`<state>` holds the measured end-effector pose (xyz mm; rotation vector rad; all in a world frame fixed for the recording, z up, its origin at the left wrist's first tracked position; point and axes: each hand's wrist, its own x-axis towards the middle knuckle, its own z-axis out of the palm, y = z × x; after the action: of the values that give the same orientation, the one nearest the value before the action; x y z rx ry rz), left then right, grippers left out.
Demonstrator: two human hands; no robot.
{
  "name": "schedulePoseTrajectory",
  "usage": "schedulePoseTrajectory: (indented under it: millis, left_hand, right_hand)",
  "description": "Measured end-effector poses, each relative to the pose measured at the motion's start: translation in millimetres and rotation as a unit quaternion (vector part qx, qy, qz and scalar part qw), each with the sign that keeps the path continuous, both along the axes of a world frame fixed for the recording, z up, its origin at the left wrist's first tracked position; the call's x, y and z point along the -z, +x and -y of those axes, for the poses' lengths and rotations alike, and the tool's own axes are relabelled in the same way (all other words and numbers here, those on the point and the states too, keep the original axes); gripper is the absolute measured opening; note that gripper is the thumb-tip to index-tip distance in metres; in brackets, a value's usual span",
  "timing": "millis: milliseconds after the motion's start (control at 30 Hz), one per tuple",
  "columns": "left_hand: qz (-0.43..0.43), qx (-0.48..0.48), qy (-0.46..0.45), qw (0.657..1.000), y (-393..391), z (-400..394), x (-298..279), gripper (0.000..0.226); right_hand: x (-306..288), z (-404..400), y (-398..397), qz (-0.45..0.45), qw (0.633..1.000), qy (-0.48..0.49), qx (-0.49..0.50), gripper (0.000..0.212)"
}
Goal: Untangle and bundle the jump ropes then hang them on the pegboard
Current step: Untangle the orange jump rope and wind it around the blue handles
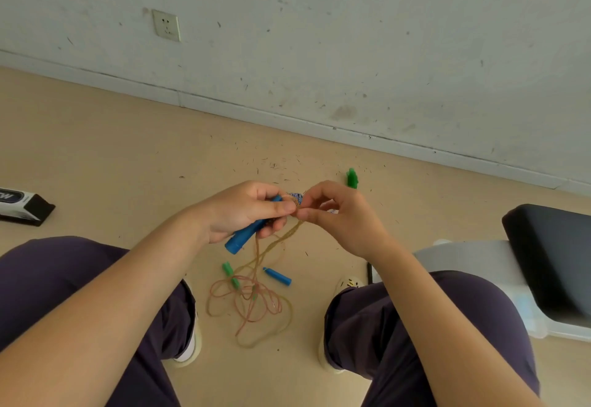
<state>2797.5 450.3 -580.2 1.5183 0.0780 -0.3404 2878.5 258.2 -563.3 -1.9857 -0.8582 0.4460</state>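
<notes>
My left hand (246, 210) grips a blue jump-rope handle (240, 239) that points down and to the left. My right hand (340, 215) pinches the tan cord (289, 234) right beside the handle's top; fingertips of both hands nearly touch. From there the cord hangs down to a tangled heap of tan and pinkish cords (252, 304) on the floor between my feet. In that heap lie a second blue handle (277, 276) and a green handle (231, 275). Another green handle (352, 178) lies farther off, behind my right hand.
I sit with my knees apart above a beige floor (128, 157). A black and white box (22, 207) lies at the left. A white stool with a dark cushion (550, 262) stands at the right. A scuffed wall with a socket (166, 25) rises ahead.
</notes>
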Motion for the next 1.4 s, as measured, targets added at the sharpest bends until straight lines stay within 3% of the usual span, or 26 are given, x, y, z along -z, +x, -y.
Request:
schedulePoseTrajectory:
  millis: [100, 267, 367, 533, 700, 933, 1000, 1133, 1267, 1400]
  left_hand:
    - [-0.009, 0.001, 0.044, 0.999, -0.2, -11.6, -4.0, 0.017]
    - [-0.027, -0.001, 0.125, 0.992, -4.2, -37.0, -9.6, 0.023]
    - [-0.015, -0.018, 0.153, 0.988, -4.5, -39.5, -9.6, 0.023]
    - [-0.019, -0.027, 0.117, 0.993, -2.8, -21.9, -7.8, 0.022]
    - [-0.029, 0.031, 0.087, 0.995, -2.7, -3.8, -6.7, 0.020]
    - [-0.010, 0.008, 0.083, 0.996, -0.8, -10.8, -7.3, 0.018]
    - [-0.002, -0.025, 0.097, 0.995, -1.2, -15.6, -7.4, 0.017]
    - [0.026, -0.131, 0.108, 0.985, -2.7, -32.5, -11.2, 0.019]
    - [0.059, -0.238, 0.105, 0.964, -2.4, -37.0, -7.3, 0.017]
    - [0.042, -0.174, 0.108, 0.978, -1.7, -25.3, -2.9, 0.016]
  right_hand:
    - [0.1, 3.8, 6.0, -0.016, 0.999, 0.028, 0.032, 0.013]
    - [-2.9, 13.9, 21.0, -0.034, 0.974, 0.140, 0.172, 0.016]
    - [-8.1, 20.9, 25.3, -0.072, 0.963, 0.171, 0.197, 0.007]
    - [-7.1, 16.2, 12.8, -0.129, 0.987, 0.083, 0.050, 0.036]
    - [5.2, -0.3, -2.2, -0.045, 0.999, 0.004, -0.015, 0.027]
    - [9.7, -3.1, -2.9, -0.111, 0.993, -0.006, -0.044, 0.017]
    - [7.6, -0.5, 0.2, -0.113, 0.992, -0.028, -0.038, 0.014]
    - [-2.2, 14.9, 16.3, -0.078, 0.995, -0.059, 0.034, 0.044]
    - [0.4, 27.0, 35.7, -0.007, 0.986, -0.078, 0.147, 0.040]
    - [4.4, 22.9, 29.0, -0.033, 0.992, -0.056, 0.107, 0.026]
